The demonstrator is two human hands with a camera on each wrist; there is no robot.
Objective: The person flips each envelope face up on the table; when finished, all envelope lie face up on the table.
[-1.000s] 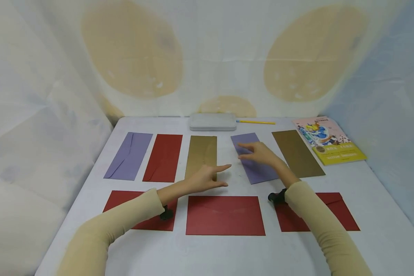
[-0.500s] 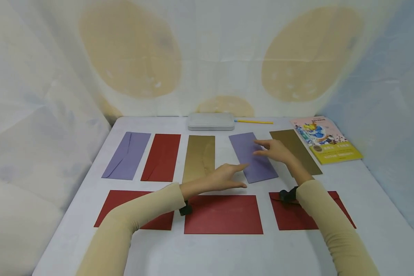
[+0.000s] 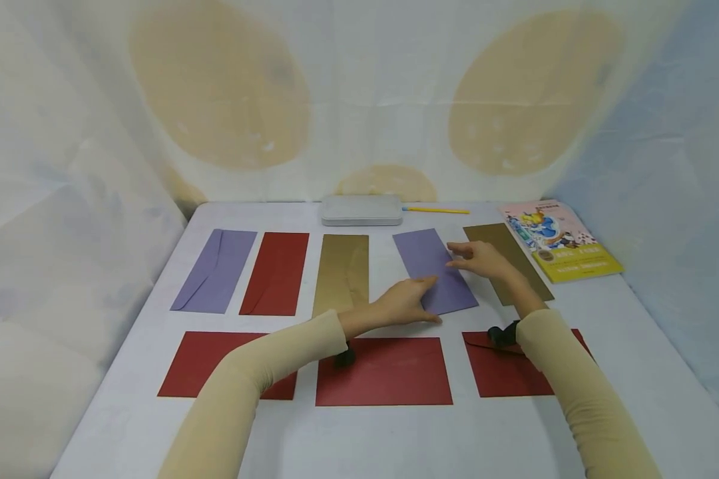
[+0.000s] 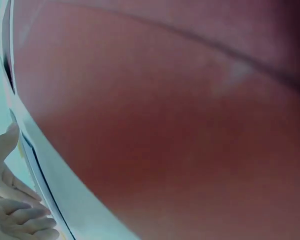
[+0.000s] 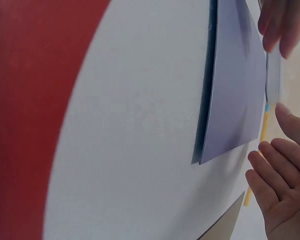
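Observation:
A purple envelope point(image 3: 422, 253) lies slanted on the white table between the two hands. My left hand point(image 3: 403, 303) reaches over its near left corner, thumb and fingers spread apart around that corner. On the other side, my right hand point(image 3: 484, 259) hovers at the right edge, its thumb and fingers parted. In the right wrist view, the purple envelope point(image 5: 235, 85) shows a thin dark gap under its near edge, with the fingers of the left hand point(image 5: 285, 25) above and the right hand point(image 5: 285, 185) below. A red envelope point(image 4: 155, 130) fills most of the left wrist view.
Left of the hands lie a gold envelope point(image 3: 341, 266), a red envelope point(image 3: 275, 273) and another purple envelope point(image 3: 216, 269). A dark gold envelope point(image 3: 494, 233) and a book point(image 3: 563, 239) are at right. Red envelopes point(image 3: 389, 382) line the front. Behind are a grey case point(image 3: 361, 210) and pencil point(image 3: 437, 210).
My left hand has moved right, from beside the gold envelope to the purple envelope's near left corner. My right hand has shifted right, from over that envelope to its right edge.

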